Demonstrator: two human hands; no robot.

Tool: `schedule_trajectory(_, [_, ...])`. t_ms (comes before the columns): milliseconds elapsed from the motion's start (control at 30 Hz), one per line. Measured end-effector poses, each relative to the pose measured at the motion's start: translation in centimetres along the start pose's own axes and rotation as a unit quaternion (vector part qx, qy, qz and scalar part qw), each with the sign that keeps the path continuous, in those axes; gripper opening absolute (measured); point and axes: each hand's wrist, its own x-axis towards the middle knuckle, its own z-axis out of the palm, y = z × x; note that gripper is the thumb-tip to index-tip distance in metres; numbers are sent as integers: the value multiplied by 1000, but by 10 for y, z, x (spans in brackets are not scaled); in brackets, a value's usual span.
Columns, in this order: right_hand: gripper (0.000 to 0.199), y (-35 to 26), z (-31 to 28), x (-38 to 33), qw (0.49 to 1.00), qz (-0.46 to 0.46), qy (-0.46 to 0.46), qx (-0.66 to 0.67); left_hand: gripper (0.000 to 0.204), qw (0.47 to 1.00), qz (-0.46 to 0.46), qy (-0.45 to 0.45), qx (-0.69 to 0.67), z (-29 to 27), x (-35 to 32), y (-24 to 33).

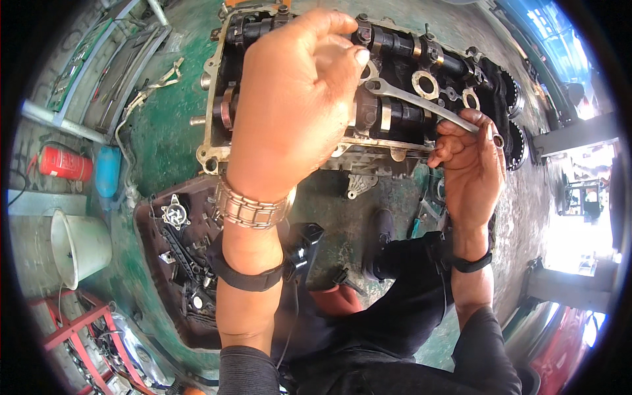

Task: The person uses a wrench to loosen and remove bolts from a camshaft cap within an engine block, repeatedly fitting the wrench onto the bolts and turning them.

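A: What is appearing largest?
B: A cylinder head (368, 142), with the left hand (293, 105) arching above; whether it is gripping anything, I cannot tell.
A: The right hand (473, 168)?
B: It is clamping the wrench (421, 102), which is slanting across the cylinder head.

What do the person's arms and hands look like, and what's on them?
The left hand and right hand wear no gloves. A shiny metal link band, like a watch's, circles the left wrist. Each arm has a black strap around it, and dark sleeves end near the elbows.
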Motion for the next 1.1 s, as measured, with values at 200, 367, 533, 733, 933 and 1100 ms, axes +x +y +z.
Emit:
schedule_trajectory(200, [37, -5, 3, 3, 999, 27, 33, -5, 25, 994, 27, -22, 102, 5, 1, -8])
schedule_trajectory(367, [35, -13, 3, 12, 997, 59, 45, -10, 26, 995, 24, -28, 98, 10, 0, -8])
schedule_trajectory(533, [32, -9, 3, 9, 998, 61, 23, 1, 20, 990, 86, 13, 110, 14, -1, -18])
schedule_trajectory(733, [34, -1, 15, -16, 1000, 15, 25, -10, 21, 987, 98, -3, 131, 14, -1, -20])
schedule_trajectory(933, [35, 5, 16, -32, 898, -249, -153, -330, 21, 990, 52, -14, 130, 13, -2, -12])
schedule_trajectory(1100, [39, 3, 27, -29, 849, -303, -182, -393, 22, 988, 36, -14, 148, 14, -1, -7])
